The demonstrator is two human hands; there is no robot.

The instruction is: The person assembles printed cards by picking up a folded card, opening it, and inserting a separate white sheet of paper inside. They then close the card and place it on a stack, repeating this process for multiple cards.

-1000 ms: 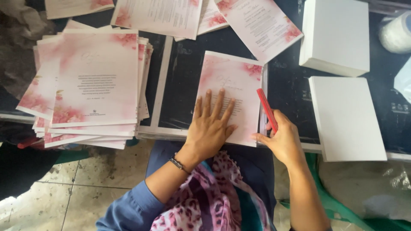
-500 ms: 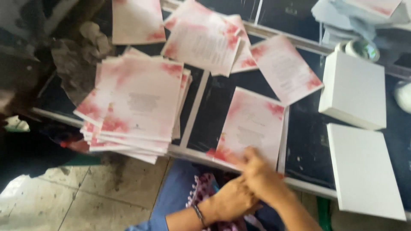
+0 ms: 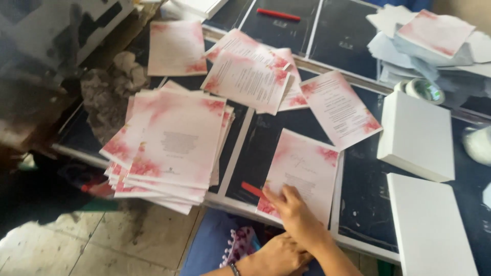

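I see the right hand (image 3: 296,217) flat on the pink floral card (image 3: 302,174) at the table's (image 3: 358,214) near edge, fingers spread, nothing clamped. Red tool (image 3: 251,189) lies just left of its fingertips. Left hand (image 3: 279,255) sits below the table edge, loosely curled; can't tell if it holds anything. Looks like pressing or smoothing the card. Card's long axis runs away from me, top tilted slightly right. Card stack (image 3: 169,148) sits left.
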